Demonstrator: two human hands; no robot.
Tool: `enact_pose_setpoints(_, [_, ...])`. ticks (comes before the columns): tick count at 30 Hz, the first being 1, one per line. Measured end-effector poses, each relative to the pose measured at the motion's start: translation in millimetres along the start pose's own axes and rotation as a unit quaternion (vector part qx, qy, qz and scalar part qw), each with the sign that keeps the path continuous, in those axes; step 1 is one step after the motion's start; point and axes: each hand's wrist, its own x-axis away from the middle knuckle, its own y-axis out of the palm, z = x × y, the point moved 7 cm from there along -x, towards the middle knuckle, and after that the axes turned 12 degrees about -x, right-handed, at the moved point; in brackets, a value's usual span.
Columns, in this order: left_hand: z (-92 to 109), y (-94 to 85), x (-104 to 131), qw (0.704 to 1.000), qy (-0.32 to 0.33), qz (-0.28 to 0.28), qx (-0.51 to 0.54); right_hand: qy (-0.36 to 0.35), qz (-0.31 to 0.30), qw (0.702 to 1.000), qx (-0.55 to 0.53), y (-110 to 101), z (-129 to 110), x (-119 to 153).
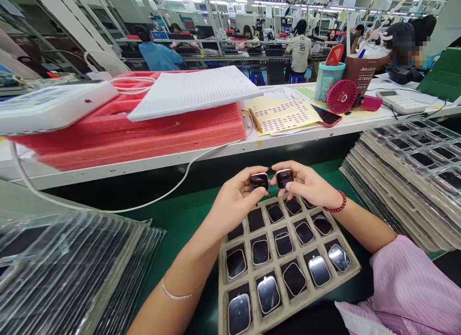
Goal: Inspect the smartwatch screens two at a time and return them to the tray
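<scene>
- got my left hand (238, 193) pinching a watch (258, 181)
- my right hand (310, 185) pinches another watch (284, 177), just beside it
- both near the far edge of the tray (254, 276)
- left stack (72, 277), right stack (392, 186) flank it

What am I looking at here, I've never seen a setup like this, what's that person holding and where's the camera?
There's no machine: these are someone's bare hands. The one picture comes from a camera worn on that person's head, looking forward and down. The left hand holds a watch-like piece; the right hand holds a second piece. Below, a compartmented tray of similar pieces lies on the green surface, between a left stack and a right stack of trays. Behind, red foam sits on a white shelf.
</scene>
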Motion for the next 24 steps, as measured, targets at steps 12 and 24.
enact_pose_setpoints(12, [-0.9,-2.3,-0.3,1.0,0.007,0.004,0.017,-0.012,-0.019,1.0,0.014,4.3,-5.3,3.8])
enact_pose_setpoints(24, [-5.1,1.0,-2.7,1.0,0.018,-0.003,0.025,-0.027,-0.011,0.999,0.033,3.9,-5.1,3.7])
